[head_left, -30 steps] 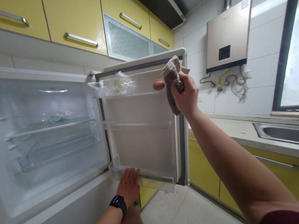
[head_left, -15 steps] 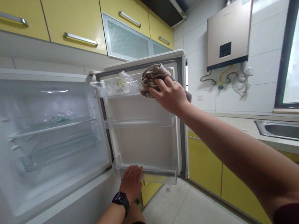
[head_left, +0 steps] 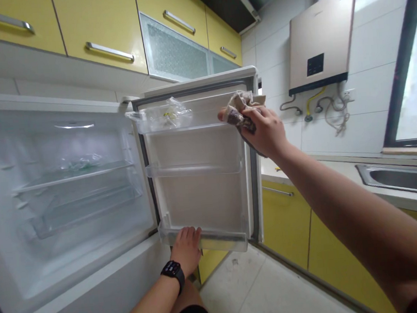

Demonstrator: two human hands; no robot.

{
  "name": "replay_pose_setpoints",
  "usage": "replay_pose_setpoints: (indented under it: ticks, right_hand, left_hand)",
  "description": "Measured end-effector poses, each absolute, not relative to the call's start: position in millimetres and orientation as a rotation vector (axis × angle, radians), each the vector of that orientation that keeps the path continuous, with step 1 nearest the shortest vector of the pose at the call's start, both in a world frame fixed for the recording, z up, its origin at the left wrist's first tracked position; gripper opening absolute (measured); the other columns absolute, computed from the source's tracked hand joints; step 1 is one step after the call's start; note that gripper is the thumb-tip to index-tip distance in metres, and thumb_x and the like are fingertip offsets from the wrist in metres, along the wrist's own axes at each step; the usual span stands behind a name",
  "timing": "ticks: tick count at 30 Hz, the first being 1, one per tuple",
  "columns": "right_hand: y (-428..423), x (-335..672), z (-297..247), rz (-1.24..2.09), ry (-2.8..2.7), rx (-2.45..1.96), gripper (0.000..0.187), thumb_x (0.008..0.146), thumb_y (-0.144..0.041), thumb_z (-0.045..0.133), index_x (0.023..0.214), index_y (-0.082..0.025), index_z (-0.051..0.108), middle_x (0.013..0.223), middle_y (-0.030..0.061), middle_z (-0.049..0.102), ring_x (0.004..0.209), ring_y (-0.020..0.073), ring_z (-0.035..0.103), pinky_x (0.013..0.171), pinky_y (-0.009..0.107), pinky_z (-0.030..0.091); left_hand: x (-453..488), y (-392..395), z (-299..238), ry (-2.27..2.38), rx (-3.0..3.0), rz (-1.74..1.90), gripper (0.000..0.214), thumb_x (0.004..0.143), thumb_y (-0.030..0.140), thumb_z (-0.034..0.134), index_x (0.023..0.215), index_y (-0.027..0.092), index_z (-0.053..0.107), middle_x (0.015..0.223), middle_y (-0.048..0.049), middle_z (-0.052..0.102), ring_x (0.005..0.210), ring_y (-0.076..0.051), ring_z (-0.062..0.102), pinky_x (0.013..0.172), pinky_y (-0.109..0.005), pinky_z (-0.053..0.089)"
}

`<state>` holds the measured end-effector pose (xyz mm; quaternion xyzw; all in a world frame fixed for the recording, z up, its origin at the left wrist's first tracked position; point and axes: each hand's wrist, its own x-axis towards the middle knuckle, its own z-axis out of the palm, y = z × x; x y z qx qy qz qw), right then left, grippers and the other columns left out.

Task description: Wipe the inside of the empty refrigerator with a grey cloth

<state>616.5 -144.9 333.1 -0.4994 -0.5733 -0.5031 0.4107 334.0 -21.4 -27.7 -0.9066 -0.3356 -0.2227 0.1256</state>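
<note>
A crumpled brown-and-beige cloth (head_left: pixel 241 114) is bunched in my right hand (head_left: pixel 270 131), at the upper outer corner of the open refrigerator door (head_left: pixel 197 196). My left hand (head_left: pixel 187 246), with a black watch on its wrist, has its fingers hooked over the rim of the clear bottom door shelf (head_left: pixel 223 240). In the top door shelf (head_left: pixel 205 120) lies a clear plastic bag (head_left: pixel 175 111) with a bit of yellow inside. The middle door shelf (head_left: pixel 195 168) holds nothing visible.
To the left the refrigerator compartment (head_left: pixel 86 264) stands open, with a plastic bag (head_left: pixel 83 161) on its glass shelf. Yellow cabinets (head_left: pixel 102 24) hang above. At right are a water heater (head_left: pixel 322 34) on the wall, a counter (head_left: pixel 341 176) and a steel sink (head_left: pixel 407 178).
My right hand has moved the cloth rightward along the top door shelf to the door's outer edge. My left hand stays on the bottom shelf.
</note>
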Motion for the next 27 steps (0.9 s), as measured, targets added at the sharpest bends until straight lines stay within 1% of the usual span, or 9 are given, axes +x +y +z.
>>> replay_pose_setpoints:
  ticks: [3,6,10,13,15,18,21,23,27]
  right_hand:
    - [-152.6,628.5,305.4,-1.233,-1.63,-1.379,0.039,0.083,-0.033,0.07,0.122,-0.031,0.068,0.123,0.0076,0.072,0.105,0.03,0.065,0.081,0.041,0.053]
    - [-160.1,639.5,300.7,-1.212,-1.643,-1.387,0.038,0.083,-0.032,0.07,0.121,-0.031,0.069,0.123,0.0064,0.073,0.103,0.0289,0.068,0.078,0.039,0.053]
    - [-156.0,650.4,334.8,-1.222,-1.255,-1.138,0.032,0.094,-0.037,0.059,0.124,-0.028,0.065,0.114,0.007,0.074,0.101,0.0286,0.069,0.084,0.045,0.054]
    - [-139.1,650.0,363.8,-1.23,-1.106,-1.02,0.034,0.102,-0.039,0.044,0.13,-0.025,0.057,0.117,0.0087,0.072,0.105,0.027,0.067,0.089,0.047,0.054]
    - [-124.7,645.8,372.7,-1.201,-1.153,-1.05,0.036,0.103,-0.038,0.043,0.134,-0.023,0.055,0.12,0.0109,0.071,0.11,0.0266,0.065,0.092,0.046,0.054]
    - [-110.1,641.2,367.0,-1.094,-1.289,-1.087,0.04,0.1,-0.036,0.05,0.138,-0.027,0.053,0.122,0.0086,0.072,0.111,0.0263,0.065,0.092,0.044,0.055]
    - [-112.7,644.5,342.5,-0.94,-1.366,-1.111,0.045,0.094,-0.035,0.056,0.139,-0.031,0.055,0.116,0.0042,0.073,0.1,0.0247,0.067,0.087,0.043,0.057]
    - [-122.0,648.6,319.3,-0.868,-1.428,-1.192,0.045,0.089,-0.035,0.06,0.134,-0.03,0.061,0.114,0.0053,0.074,0.097,0.0256,0.068,0.086,0.045,0.057]
    - [-139.8,654.2,278.0,-0.847,-1.624,-1.334,0.044,0.079,-0.033,0.07,0.124,-0.029,0.07,0.128,0.011,0.07,0.109,0.0318,0.067,0.09,0.05,0.056]
  left_hand:
    - [333.2,-24.3,-22.2,-0.96,-2.643,-0.657,0.063,0.081,0.023,0.061,0.143,0.018,0.057,0.127,-0.0139,0.062,0.122,-0.03,0.052,0.116,-0.047,0.036]
    - [334.5,-24.9,-23.5,-0.972,-2.627,-0.667,0.063,0.081,0.023,0.06,0.144,0.018,0.056,0.128,-0.0144,0.062,0.123,-0.031,0.052,0.117,-0.049,0.034]
    - [337.5,-23.0,-30.3,-0.998,-2.615,-0.652,0.065,0.081,0.025,0.06,0.146,0.019,0.055,0.132,-0.0153,0.061,0.127,-0.032,0.05,0.119,-0.051,0.032]
    - [338.4,-22.0,-34.7,-1.018,-2.589,-0.652,0.065,0.081,0.025,0.061,0.146,0.02,0.055,0.132,-0.0152,0.061,0.129,-0.033,0.049,0.12,-0.052,0.03]
    - [337.5,-21.6,-36.6,-1.021,-2.572,-0.664,0.064,0.082,0.026,0.061,0.144,0.02,0.056,0.133,-0.0149,0.061,0.129,-0.033,0.049,0.121,-0.052,0.03]
    - [334.3,-21.9,-36.8,-1.002,-2.567,-0.682,0.062,0.082,0.025,0.061,0.143,0.019,0.056,0.132,-0.014,0.061,0.128,-0.033,0.049,0.12,-0.051,0.031]
    - [330.6,-23.1,-33.3,-0.97,-2.581,-0.694,0.06,0.082,0.022,0.06,0.142,0.019,0.057,0.129,-0.0128,0.061,0.125,-0.031,0.05,0.119,-0.048,0.033]
    - [329.1,-24.2,-29.9,-0.953,-2.596,-0.694,0.059,0.082,0.021,0.06,0.141,0.019,0.057,0.127,-0.0125,0.061,0.124,-0.03,0.051,0.119,-0.048,0.033]
    - [330.7,-25.2,-24.7,-0.947,-2.618,-0.681,0.06,0.082,0.022,0.061,0.141,0.018,0.056,0.126,-0.0131,0.061,0.122,-0.03,0.052,0.118,-0.048,0.034]
